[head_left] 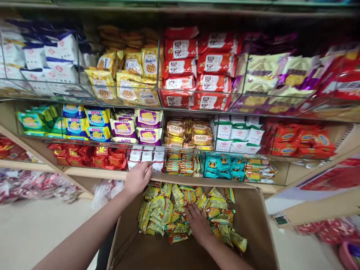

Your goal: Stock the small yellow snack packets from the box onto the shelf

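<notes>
A large open cardboard box (126,240) stands before me, with many small yellow-green and orange snack packets (160,210) in its far half. Inside it, my right hand (198,223) lies on the packets, fingers stretched forward and no packet visibly gripped. My left hand (139,177) is at the box's far left corner, by the lower shelf's front edge. Its fingers are curled, with thumb and index finger close together beside small white packets (140,155); what they grip is hidden. Similar yellow-orange packets (182,164) fill a shelf compartment just right of that hand.
Clear dividers split the shelves into compartments. Teal packets (223,167) and red packets (108,157) share the lower row; yellow cookie packs (137,84) and red-and-white packs (215,65) sit higher. Bagged goods (39,187) lie at left. A pink tub (347,255) is at lower right.
</notes>
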